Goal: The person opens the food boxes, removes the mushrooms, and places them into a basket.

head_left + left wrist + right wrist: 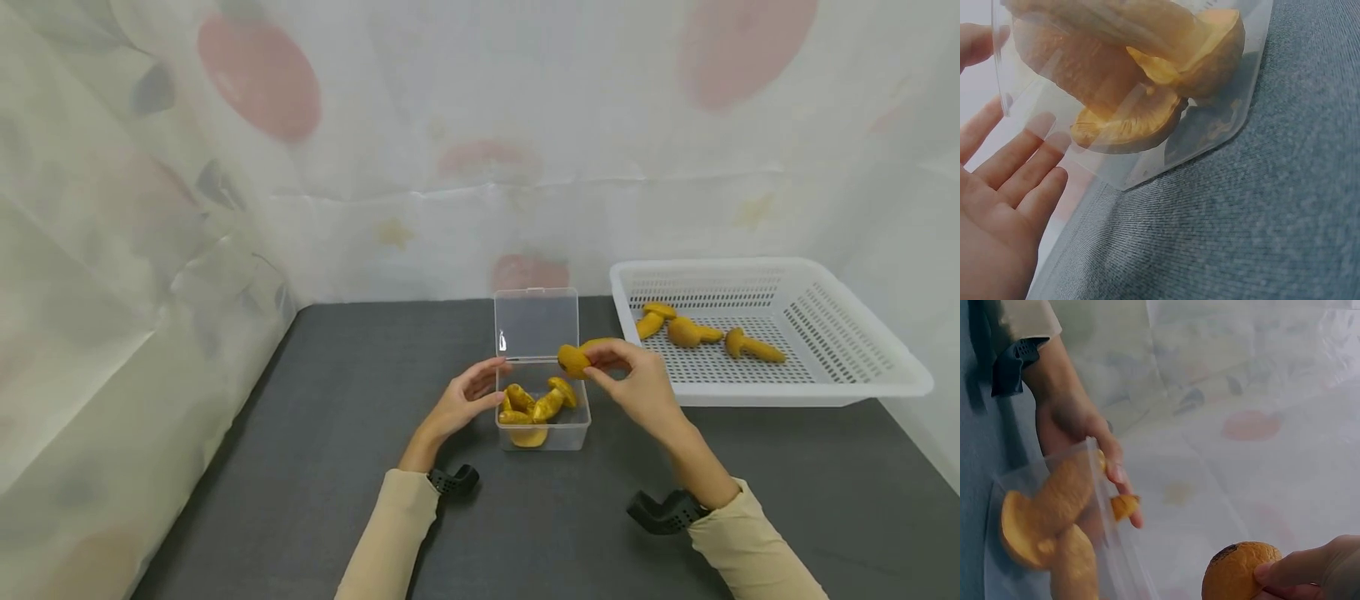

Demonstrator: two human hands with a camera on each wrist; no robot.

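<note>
A small clear plastic box point(579, 435) with its lid point(536, 321) raised stands on the dark table. Several yellow-brown mushrooms point(547, 406) lie inside it, and the left wrist view shows their caps point(1129, 134) through the clear wall. Along the box's left side rests my left hand point(463, 402), its fingers fairly straight and touching the wall and rim. Above the box's right rear corner, my right hand point(636, 385) pinches a mushroom point(573, 362) between thumb and fingers. That mushroom's rounded cap point(1232, 575) shows a dark patch in the right wrist view.
A white perforated plastic basket point(787, 389) stands at the back right, with 3 mushrooms point(684, 333) in it. Behind the table hangs a pale patterned curtain point(450, 225); another sheet point(112, 333) borders the left side. Dark wrist mounts point(667, 512) sit on both wrists.
</note>
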